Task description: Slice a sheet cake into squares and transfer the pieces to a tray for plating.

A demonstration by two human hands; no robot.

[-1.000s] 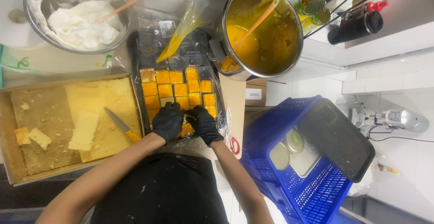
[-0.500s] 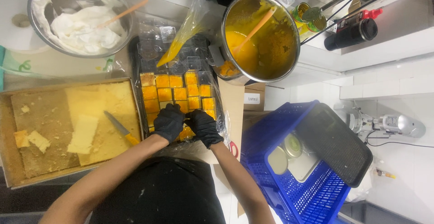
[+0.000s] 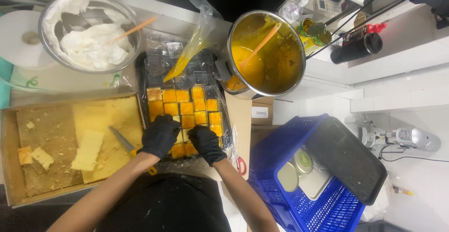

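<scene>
**Gloved hands on the tray of yellow squares**

Both hands rest on the near rows of yellow cake squares (image 3: 187,108) in the black tray (image 3: 142,80). The left hand (image 3: 160,136) lies loosely curled over the squares; the right hand (image 3: 206,143) presses down beside it, and I cannot tell whether either grasps a piece. Left of the tray sits a baking pan (image 3: 9,166) with a knife (image 3: 122,140); behind the tray stands a steel pot (image 3: 290,80).

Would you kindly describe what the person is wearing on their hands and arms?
Both the left hand and the right hand wear snug black disposable gloves ending at the wrist. The forearms are bare, with no sleeves, watch or jewellery visible.
</scene>
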